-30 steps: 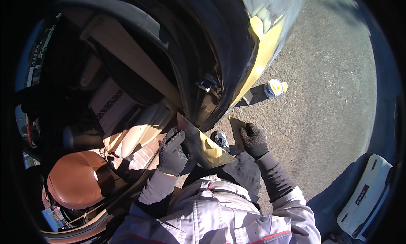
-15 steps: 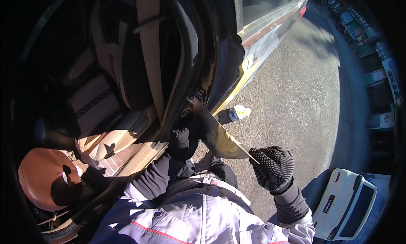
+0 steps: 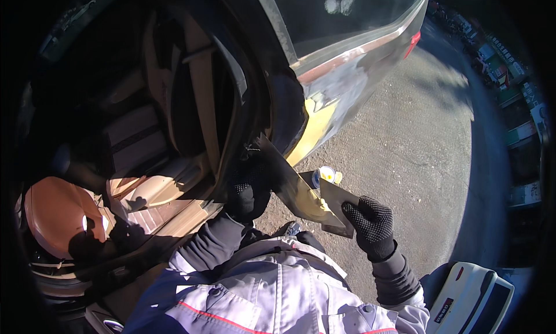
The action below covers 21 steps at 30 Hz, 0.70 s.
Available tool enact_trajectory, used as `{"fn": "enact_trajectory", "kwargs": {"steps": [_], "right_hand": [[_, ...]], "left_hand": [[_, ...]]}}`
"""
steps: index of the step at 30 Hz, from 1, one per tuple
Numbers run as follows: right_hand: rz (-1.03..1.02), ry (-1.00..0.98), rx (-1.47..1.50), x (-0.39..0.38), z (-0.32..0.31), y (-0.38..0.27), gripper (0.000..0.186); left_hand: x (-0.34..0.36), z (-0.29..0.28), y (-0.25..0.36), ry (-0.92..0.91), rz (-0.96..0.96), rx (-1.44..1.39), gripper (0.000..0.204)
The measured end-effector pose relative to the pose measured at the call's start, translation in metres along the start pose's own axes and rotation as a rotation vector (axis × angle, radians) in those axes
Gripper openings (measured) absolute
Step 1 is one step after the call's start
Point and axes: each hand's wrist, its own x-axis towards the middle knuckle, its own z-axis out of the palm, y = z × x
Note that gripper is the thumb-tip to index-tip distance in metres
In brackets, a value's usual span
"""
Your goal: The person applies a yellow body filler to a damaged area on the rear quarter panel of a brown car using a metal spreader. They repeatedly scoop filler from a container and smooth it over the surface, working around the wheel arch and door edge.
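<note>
My left hand (image 3: 246, 190), in a black dotted glove, is closed on a dark flat putty board (image 3: 285, 182), though shadow hides most of its fingers. Yellow putty (image 3: 317, 204) lies smeared and heaped toward the board's right end. In my right hand (image 3: 375, 225), gloved alike, is a thin metal scraper (image 3: 336, 201), its broad face showing. The scraper's blade overlaps the board's right end beside the putty. Just beyond stands a car's rear side panel (image 3: 324, 117), coated with yellow and grey filler.
An open can (image 3: 325, 175) with yellow stuff on top stands on the rough pavement (image 3: 405, 160). To the left is the car's open doorway, showing beige seats and a brown rounded thing (image 3: 61, 218). A white car (image 3: 472, 299) is parked at lower right.
The scraper has turned from nearly edge-on to broadside, and my right hand has shifted slightly left and lower. My view has moved, showing more of the car's window and filled panel.
</note>
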Motion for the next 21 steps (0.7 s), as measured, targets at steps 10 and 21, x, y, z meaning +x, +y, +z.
{"fn": "enact_trajectory", "kwargs": {"steps": [10,21], "right_hand": [[-0.78,-0.204,-0.251,0.015,-0.027,0.037,0.03],[0.023,-0.593,0.885,0.05,0.02,0.076,0.018]], "left_hand": [[-0.019,0.051,0.002,0.339,0.097,1.226,0.023],[-0.089,0.072,-0.054,0.022,-0.209,1.239,0.035]]}}
